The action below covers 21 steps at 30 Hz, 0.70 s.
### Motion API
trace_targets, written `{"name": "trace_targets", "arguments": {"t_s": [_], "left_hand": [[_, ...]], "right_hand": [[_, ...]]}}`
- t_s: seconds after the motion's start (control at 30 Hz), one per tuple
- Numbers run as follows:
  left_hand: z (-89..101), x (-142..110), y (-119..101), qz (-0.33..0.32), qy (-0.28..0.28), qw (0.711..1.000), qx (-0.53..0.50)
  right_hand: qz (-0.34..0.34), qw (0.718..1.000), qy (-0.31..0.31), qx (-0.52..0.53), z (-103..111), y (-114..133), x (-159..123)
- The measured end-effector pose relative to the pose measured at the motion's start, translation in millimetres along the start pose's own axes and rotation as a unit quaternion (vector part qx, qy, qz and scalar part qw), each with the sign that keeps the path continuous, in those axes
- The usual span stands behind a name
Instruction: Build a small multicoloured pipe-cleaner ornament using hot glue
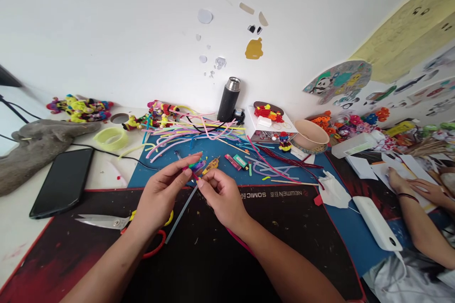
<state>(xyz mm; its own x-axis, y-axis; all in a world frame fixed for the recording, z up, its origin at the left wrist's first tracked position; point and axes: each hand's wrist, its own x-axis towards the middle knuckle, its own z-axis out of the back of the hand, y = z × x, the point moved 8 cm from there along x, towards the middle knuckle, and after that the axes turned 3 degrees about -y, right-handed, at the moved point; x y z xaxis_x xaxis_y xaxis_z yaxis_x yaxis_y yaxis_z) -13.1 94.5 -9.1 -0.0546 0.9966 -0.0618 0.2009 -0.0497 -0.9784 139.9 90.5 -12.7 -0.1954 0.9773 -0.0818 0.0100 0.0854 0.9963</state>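
My left hand [161, 196] is closed on a small pipe-cleaner piece [197, 165] in green, blue and purple, partly hidden by the fingers. Facing it, my right hand [223, 197] pinches a magenta pipe cleaner [195, 176] between thumb and forefinger where the hands nearly meet. A magenta length [241, 242] also shows beneath my right forearm; whether it is the same one, I cannot tell. Below the hands a grey-blue pipe cleaner [181, 216] slants across the black mat [199, 265]. Scissors [106, 221] with red and yellow handles lie partly under my left wrist.
Loose pipe cleaners [199, 132] are heaped behind my hands, near a black thermos [228, 99]. A phone [62, 182] and a roll of tape [113, 138] lie left. To the right are a bowl [310, 136], a white power bank [377, 223] and another person's hands [421, 187].
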Motion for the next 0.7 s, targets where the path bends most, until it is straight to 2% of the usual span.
{"name": "trace_targets", "arguments": {"t_s": [0.3,0.7], "left_hand": [[-0.1,0.7,5.7,0.016,-0.002,0.999,-0.029],[1.2,3.2,11.6,0.054,-0.043,0.996,-0.06]], "right_hand": [[-0.001,1.0,0.003,0.004,-1.8,2.3,0.9],[-0.017,0.999,0.022,0.045,-8.0,-9.5,0.9]]}}
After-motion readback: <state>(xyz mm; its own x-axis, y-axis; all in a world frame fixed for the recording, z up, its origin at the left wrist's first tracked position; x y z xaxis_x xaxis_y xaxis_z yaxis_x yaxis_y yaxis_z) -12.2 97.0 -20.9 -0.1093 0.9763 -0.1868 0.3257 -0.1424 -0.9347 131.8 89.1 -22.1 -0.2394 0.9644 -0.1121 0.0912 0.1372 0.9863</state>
